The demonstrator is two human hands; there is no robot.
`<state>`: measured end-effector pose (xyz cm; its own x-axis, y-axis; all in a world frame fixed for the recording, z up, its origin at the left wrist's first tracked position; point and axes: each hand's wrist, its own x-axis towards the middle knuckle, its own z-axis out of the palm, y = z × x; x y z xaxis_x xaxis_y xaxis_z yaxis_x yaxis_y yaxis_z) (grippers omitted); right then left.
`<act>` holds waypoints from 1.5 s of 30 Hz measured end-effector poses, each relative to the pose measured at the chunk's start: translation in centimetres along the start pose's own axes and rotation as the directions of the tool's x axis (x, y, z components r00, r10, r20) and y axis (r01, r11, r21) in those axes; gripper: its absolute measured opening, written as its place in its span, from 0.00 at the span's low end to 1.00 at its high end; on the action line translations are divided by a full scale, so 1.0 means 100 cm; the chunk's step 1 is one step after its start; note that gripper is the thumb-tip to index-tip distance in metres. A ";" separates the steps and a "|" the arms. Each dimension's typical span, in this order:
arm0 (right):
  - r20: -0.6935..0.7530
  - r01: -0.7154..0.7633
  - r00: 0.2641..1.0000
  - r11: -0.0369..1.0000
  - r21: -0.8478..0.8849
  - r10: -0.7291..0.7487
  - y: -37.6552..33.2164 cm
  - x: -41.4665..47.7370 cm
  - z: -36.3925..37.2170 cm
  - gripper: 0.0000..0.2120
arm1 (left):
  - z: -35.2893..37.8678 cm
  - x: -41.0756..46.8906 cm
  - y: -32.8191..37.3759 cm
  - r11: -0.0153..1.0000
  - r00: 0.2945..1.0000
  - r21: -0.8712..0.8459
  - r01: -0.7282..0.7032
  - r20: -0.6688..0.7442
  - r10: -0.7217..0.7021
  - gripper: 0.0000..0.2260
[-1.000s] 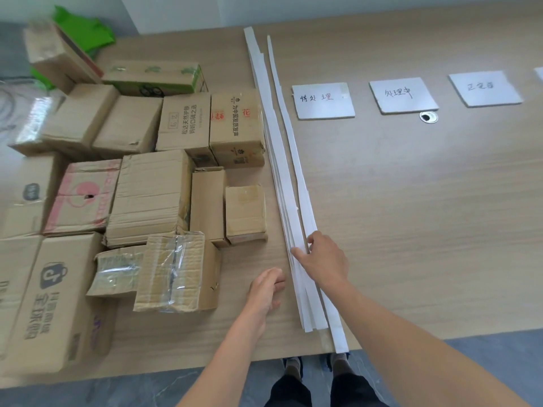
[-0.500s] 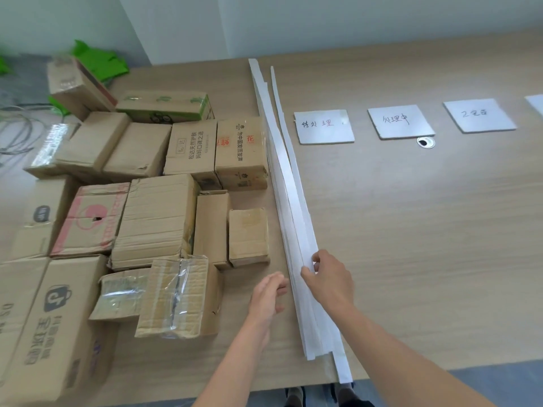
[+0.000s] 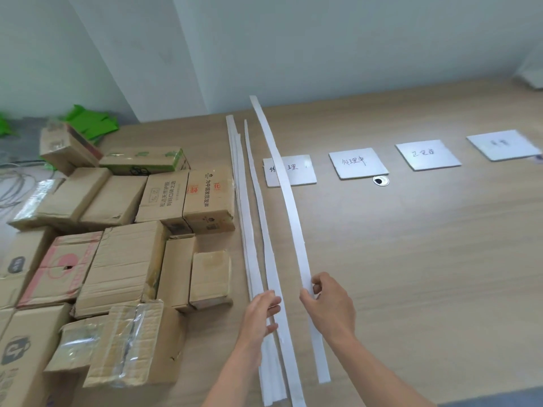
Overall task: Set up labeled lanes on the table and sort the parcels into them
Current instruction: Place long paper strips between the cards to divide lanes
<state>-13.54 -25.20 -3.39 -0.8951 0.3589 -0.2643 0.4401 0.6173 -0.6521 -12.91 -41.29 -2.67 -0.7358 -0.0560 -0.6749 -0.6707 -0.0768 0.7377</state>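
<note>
Lane marking. We see the right hand [image 3: 326, 301] pinching one long paper strip [image 3: 293, 218] between curled thumb and fingers near the table's [image 3: 426, 259] near edge. The strip arcs past the first label card [image 3: 302, 171] toward the far edge. The left hand [image 3: 261, 312], fingers straight, presses the other strips [image 3: 244, 218] flat beside the parcels [image 3: 126, 259]. We judge the strip light, limp and easily torn, so it is best supported at both ends.

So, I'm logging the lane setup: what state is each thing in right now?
Long white paper strip: raised, bowed.
Right grip: pinches that strip.
Other white paper strips: lying flat, bundled.
Left grip: straight fingers rest on those strips.
Four white label cards: flat, in a row.
Brown cardboard parcels: unsorted, clustered left of strips.
</note>
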 end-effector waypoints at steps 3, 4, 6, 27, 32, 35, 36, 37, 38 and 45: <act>-0.012 -0.012 1.000 1.000 0.004 0.012 0.019 0.013 -0.024 0.07 | 0.026 -0.005 -0.001 1.000 1.000 -0.002 0.001 -0.005 -0.001 0.10; -0.015 -0.017 1.000 1.000 0.001 0.017 0.026 0.017 -0.032 0.07 | 0.035 -0.007 -0.001 1.000 1.000 -0.006 -0.002 -0.009 0.002 0.10; -0.012 -0.025 1.000 1.000 -0.010 0.025 0.041 0.025 -0.046 0.07 | 0.054 -0.010 -0.003 1.000 1.000 -0.013 -0.007 -0.010 0.007 0.10; 0.118 -0.101 0.986 0.981 -0.168 0.121 0.152 0.071 -0.075 0.08 | 0.117 -0.023 -0.051 0.993 0.986 -0.007 0.115 -0.119 -0.115 0.12; 0.141 -0.117 0.979 0.973 -0.197 0.146 0.162 0.069 -0.073 0.08 | 0.115 -0.031 -0.059 0.994 0.984 -0.002 0.109 -0.140 -0.108 0.12; 0.133 -0.112 0.981 0.970 -0.215 0.143 0.163 0.067 -0.074 0.08 | 0.114 -0.035 -0.064 0.992 0.983 0.014 0.124 -0.141 -0.121 0.11; 0.131 -0.110 0.981 0.967 -0.228 0.142 0.164 0.065 -0.074 0.08 | 0.114 -0.035 -0.066 0.992 0.983 0.016 0.127 -0.138 -0.123 0.11; 0.129 -0.108 0.981 0.964 -0.241 0.142 0.166 0.063 -0.074 0.08 | 0.114 -0.036 -0.067 0.992 0.983 0.019 0.128 -0.135 -0.124 0.11; 0.126 -0.109 0.981 0.962 -0.251 0.145 0.167 0.061 -0.073 0.09 | 0.113 -0.036 -0.067 0.991 0.983 0.019 0.129 -0.130 -0.126 0.11; 0.086 -0.134 0.983 0.956 -0.259 0.161 0.177 0.043 -0.070 0.09 | 0.097 -0.031 -0.064 0.991 0.986 0.025 0.132 -0.104 -0.129 0.11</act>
<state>-9.10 -7.81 -11.10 -0.8151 0.3919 -0.4266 0.5594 0.7238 -0.4040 -7.28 -30.97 -5.13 -0.6297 -0.1487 -0.7625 -0.7641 -0.0590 0.6424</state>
